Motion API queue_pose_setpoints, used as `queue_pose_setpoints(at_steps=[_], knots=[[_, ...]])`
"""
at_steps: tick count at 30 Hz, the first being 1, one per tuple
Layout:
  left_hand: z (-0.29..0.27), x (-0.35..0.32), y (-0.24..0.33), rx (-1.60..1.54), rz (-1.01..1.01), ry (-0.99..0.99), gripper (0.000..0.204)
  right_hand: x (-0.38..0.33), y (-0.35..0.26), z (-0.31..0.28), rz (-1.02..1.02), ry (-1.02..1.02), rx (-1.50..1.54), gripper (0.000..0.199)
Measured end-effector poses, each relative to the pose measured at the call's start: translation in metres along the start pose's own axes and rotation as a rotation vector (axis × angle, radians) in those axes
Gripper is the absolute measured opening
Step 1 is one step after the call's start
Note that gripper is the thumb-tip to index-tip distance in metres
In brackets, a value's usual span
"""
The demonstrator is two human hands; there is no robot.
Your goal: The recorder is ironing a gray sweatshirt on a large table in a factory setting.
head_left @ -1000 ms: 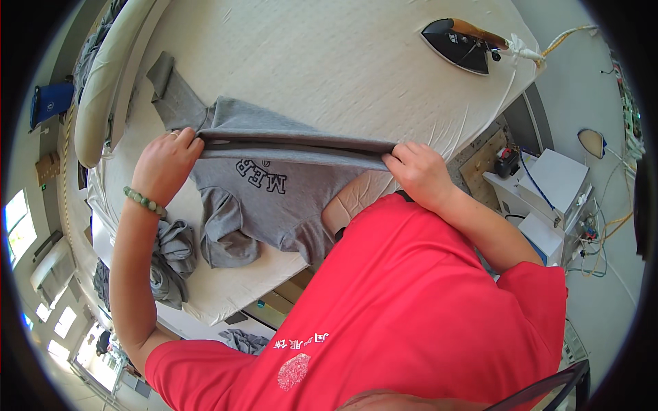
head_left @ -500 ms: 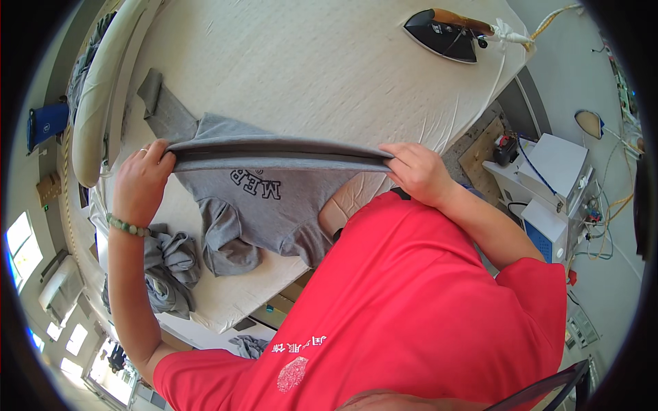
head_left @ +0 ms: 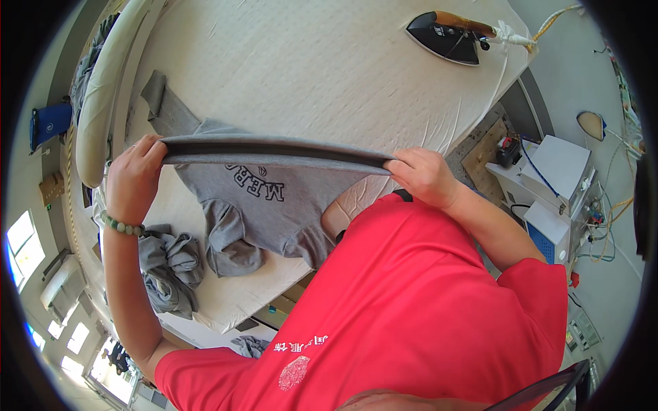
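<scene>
A grey sweatshirt [head_left: 274,222] with dark outlined lettering lies on a padded, cloth-covered table [head_left: 301,75]. Its hem band is lifted and stretched into a long, narrow opening between my hands. My left hand [head_left: 133,179] grips the left end of the hem, fingers closed over the edge; a beaded bracelet circles that wrist. At the opposite end, my right hand [head_left: 426,177] pinches the hem near my body. One sleeve reaches toward the far left, while other folds of the garment bunch up on the near side.
An iron [head_left: 449,38] with a wooden handle rests at the table's far right, its cord leading off the corner. A crumpled grey garment [head_left: 168,267] lies at the near left. Along the left runs a long padded arm [head_left: 103,103]. White equipment [head_left: 555,171] stands to the right.
My left hand has shifted slightly left and outward, drawing the hem a bit longer and tauter. More of the lettering shows below the band. The right hand keeps its hold nearly in place.
</scene>
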State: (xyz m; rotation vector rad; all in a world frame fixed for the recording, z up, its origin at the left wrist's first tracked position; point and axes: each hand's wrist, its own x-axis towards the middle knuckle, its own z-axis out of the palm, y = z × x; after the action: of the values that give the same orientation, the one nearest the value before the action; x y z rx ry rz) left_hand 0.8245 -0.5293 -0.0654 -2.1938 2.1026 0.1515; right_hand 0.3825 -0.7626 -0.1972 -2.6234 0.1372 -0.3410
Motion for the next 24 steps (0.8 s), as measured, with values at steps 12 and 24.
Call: queue_pose_setpoints(at_steps=[12,24], knots=[[-0.011,0.002,0.003,-0.001,-0.006,0.032,0.025,0.004,0.002,0.003,0.130,0.047,0.087,0.021],[0.030,0.008,-0.026,-0.694,-0.300,0.209,0.029,0.014,-0.007,-0.001,0.418,0.031,0.225,0.018]])
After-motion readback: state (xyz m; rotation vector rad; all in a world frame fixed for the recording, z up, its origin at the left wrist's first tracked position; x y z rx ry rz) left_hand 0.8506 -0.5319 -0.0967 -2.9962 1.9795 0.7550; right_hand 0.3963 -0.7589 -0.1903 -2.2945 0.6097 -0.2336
